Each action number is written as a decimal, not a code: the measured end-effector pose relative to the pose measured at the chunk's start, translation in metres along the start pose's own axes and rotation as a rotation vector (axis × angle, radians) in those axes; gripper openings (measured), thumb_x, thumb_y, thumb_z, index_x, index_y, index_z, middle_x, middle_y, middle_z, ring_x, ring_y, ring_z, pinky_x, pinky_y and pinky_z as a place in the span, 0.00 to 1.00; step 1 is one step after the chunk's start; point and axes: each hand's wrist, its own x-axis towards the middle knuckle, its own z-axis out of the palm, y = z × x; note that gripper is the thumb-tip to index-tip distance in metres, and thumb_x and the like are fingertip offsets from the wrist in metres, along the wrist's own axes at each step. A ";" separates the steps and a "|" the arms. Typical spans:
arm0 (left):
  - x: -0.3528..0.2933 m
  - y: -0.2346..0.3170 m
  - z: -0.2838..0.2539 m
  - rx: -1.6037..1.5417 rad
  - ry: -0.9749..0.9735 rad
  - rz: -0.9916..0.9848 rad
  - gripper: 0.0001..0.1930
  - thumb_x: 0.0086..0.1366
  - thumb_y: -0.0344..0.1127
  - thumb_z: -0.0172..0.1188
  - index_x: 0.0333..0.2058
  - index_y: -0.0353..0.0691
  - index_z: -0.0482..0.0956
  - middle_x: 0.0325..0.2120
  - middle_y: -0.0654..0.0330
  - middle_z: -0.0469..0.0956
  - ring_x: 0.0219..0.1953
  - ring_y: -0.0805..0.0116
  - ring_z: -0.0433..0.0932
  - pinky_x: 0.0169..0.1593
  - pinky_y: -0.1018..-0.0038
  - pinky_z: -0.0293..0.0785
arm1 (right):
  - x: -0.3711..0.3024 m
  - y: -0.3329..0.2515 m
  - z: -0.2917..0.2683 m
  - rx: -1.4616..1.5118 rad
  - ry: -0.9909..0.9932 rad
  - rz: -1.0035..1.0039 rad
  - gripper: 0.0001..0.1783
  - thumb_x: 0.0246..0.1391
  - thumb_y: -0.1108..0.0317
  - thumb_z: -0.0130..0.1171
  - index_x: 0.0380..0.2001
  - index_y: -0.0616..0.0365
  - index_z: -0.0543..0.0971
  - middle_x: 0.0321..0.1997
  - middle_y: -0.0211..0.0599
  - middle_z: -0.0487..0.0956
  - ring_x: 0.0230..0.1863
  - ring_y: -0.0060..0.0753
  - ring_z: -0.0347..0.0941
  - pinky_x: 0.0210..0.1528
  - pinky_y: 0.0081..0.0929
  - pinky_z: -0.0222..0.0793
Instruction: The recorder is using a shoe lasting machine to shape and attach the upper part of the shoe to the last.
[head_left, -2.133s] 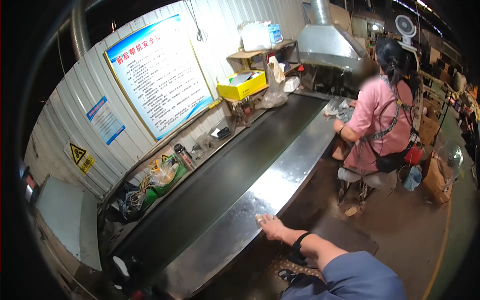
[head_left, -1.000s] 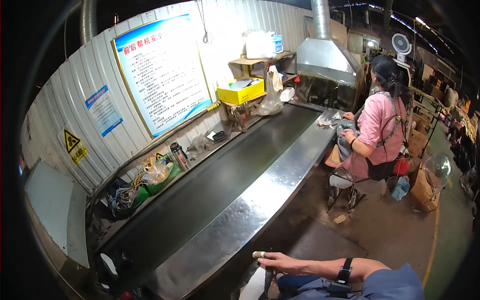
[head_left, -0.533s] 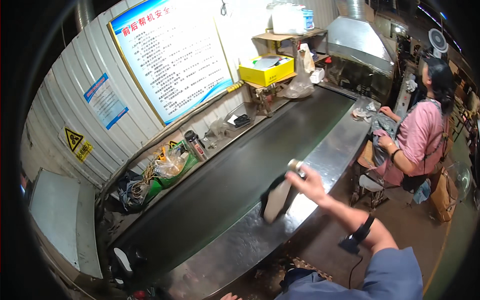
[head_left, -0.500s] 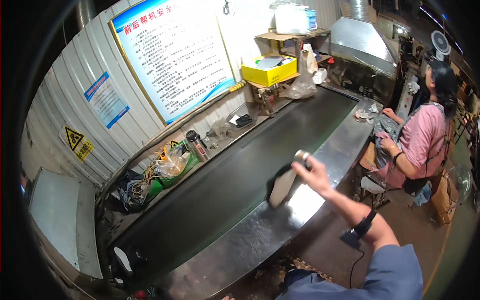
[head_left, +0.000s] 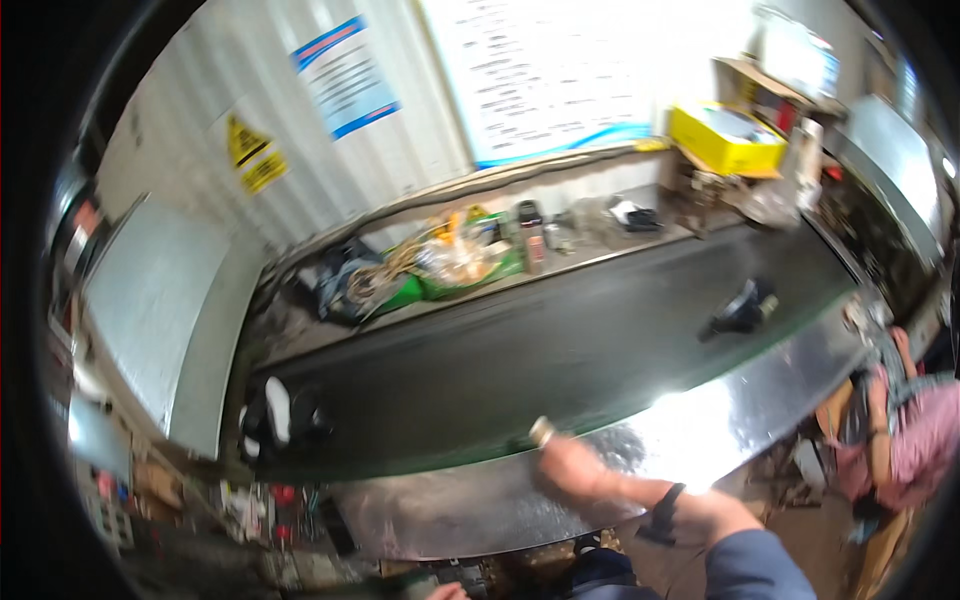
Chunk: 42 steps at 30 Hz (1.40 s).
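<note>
The right hand (head_left: 578, 472) is above the shiny metal ledge (head_left: 430, 512), near the edge of the dark belt (head_left: 520, 350). It is blurred by motion; its fingers seem partly curled, and a pale cover (head_left: 541, 431) is on one fingertip. I cannot tell how far it is open, nor whether it holds something. Of the left hand (head_left: 447, 592), only a small part appears at the lower edge, so its state I cannot tell either. The dark shoe (head_left: 740, 310) lies on the belt toward its right end, well apart from both hands. At the left end, a white sole (head_left: 279, 410) stands among dark pieces. Behind the belt are a flask (head_left: 531, 240) and a yellow box (head_left: 720, 142).
</note>
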 end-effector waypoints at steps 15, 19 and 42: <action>0.285 0.228 -0.202 0.652 0.598 0.729 0.37 0.56 0.39 0.70 0.62 0.33 0.67 0.56 0.41 0.73 0.61 0.45 0.71 0.64 0.57 0.68 | -0.035 -0.052 0.094 0.724 -0.054 0.317 0.42 0.64 0.65 0.63 0.72 0.68 0.51 0.56 0.55 0.80 0.55 0.39 0.79 0.58 0.34 0.75; 0.348 0.277 -0.229 0.741 0.602 0.726 0.48 0.51 0.42 0.74 0.68 0.38 0.58 0.57 0.40 0.72 0.59 0.42 0.73 0.65 0.55 0.66 | -0.027 -0.084 0.068 1.088 0.128 0.541 0.42 0.66 0.62 0.61 0.73 0.64 0.52 0.55 0.54 0.79 0.52 0.45 0.80 0.55 0.37 0.78; 0.437 0.252 -0.399 1.153 1.096 0.395 0.43 0.58 0.55 0.70 0.62 0.28 0.69 0.50 0.38 0.76 0.48 0.39 0.78 0.55 0.51 0.75 | 0.070 -0.141 0.165 1.484 0.121 0.892 0.69 0.60 0.58 0.69 0.73 0.43 0.17 0.25 0.23 0.66 0.28 0.17 0.66 0.41 0.28 0.70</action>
